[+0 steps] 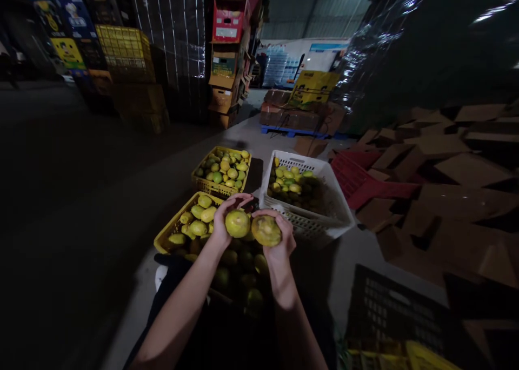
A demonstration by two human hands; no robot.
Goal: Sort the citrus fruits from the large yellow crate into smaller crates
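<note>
Fingers: those of our left hand (223, 216) cupped a round, smooth yellow-green fruit (238, 224), tips stretched past its top; those of our right hand (286, 234) curled around a rounded, brown-mottled yellow fruit (266, 231).
Around us: opened brown cardboard boxes (430, 148) lay heaped on the right, a red plastic crate (354, 178) slanting beside them; farther ahead stood a blue pallet (290, 133) under cartons, and a tall stack of coloured cardboard boxes (228, 21).
In the way: our hands and forearms covered part of the near yellow plastic crate (161, 241), and shadow darkened its closer half.
Forearms: both reached forward, wrists close, holding the two fruits side by side above that crate; we could not tell whether they touched.
Near crate: yellow-green fruits (198, 228) filled it.
Far crate: another yellow plastic crate (211, 188) held yellow and green fruits (225, 167).
White crate: this perforated plastic crate (324, 171) held similar fruits, partly shadowed.
</note>
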